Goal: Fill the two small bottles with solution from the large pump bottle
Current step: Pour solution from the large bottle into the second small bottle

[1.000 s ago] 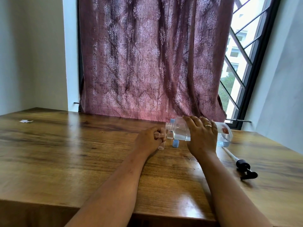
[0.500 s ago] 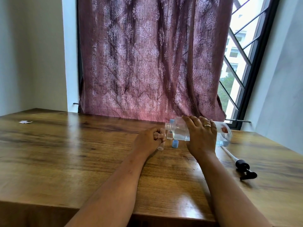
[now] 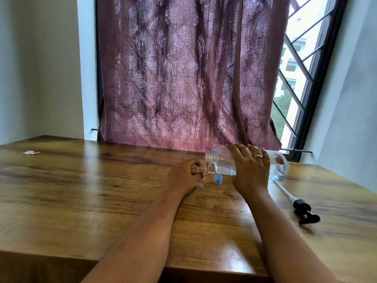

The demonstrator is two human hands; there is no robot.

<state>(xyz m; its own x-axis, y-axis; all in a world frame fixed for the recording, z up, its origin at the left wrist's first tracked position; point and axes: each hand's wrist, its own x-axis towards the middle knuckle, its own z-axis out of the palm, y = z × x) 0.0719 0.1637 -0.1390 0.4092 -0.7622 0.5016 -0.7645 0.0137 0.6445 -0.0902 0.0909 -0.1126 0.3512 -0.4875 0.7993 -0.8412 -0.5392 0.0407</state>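
The right hand is wrapped round the big bottle and holds it tipped on its side above the table, open neck pointing left. Clear liquid pools along its lower side. Just under the neck an uncapped vial stands on the table, pinched by the left hand; I cannot tell how full it is. A capped bottle stands right behind. A loose cap sits near them, and the pump lies apart to the right.
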